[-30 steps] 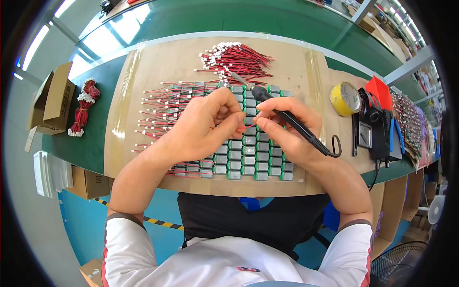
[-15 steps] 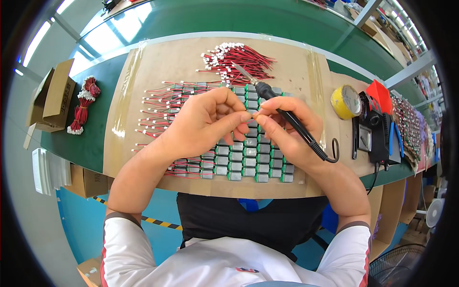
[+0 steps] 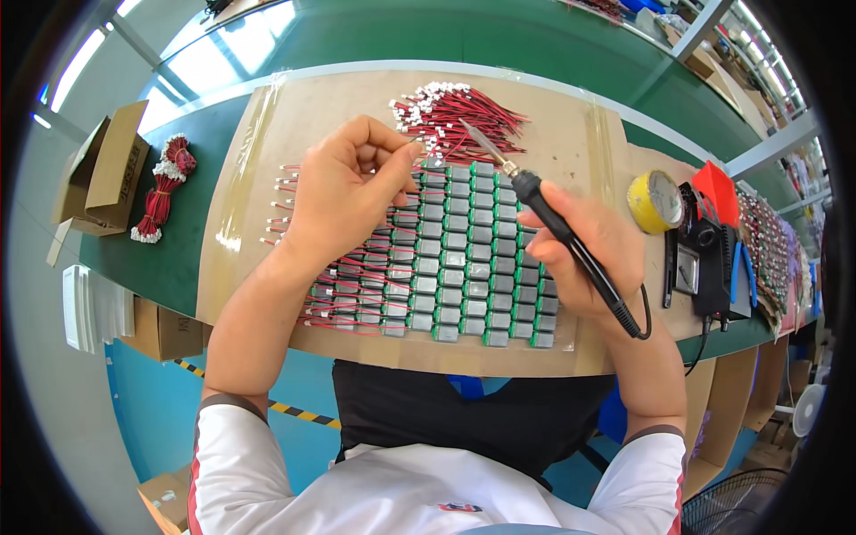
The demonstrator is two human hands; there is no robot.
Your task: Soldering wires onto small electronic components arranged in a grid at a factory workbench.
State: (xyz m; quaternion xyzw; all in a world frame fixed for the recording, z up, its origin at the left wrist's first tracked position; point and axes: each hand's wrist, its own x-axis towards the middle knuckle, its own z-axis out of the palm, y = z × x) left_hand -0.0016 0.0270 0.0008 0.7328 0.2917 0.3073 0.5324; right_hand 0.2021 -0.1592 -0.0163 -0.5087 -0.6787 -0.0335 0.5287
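Observation:
My right hand [image 3: 606, 245] grips a black soldering iron [image 3: 551, 207], its metal tip pointing up and left toward a heap of red and black wires with white connectors [image 3: 464, 116]. My left hand [image 3: 343, 187] is closed in a pinch near that heap; something thin shows at the fingertips, too small to name. Below both hands lie rows of small grey blocks with green edges [image 3: 453, 260], like battery packs. On the left-hand rows, red and black wires [image 3: 343, 308] with white connectors lie across the blocks. My left hand hides part of these rows.
Brown cardboard [image 3: 241, 276] covers the green bench. At left are a carton [image 3: 116, 169] and a tied wire bundle [image 3: 160, 196]. Yellow tape [image 3: 655, 201], a red holder [image 3: 716, 192], a black soldering station [image 3: 715, 272] and blue-handled tool [image 3: 744, 276] stand at right.
My hands, together over the blocks before, have drawn apart. The left moved up and left toward the wire heap; the right moved right and down with the soldering iron.

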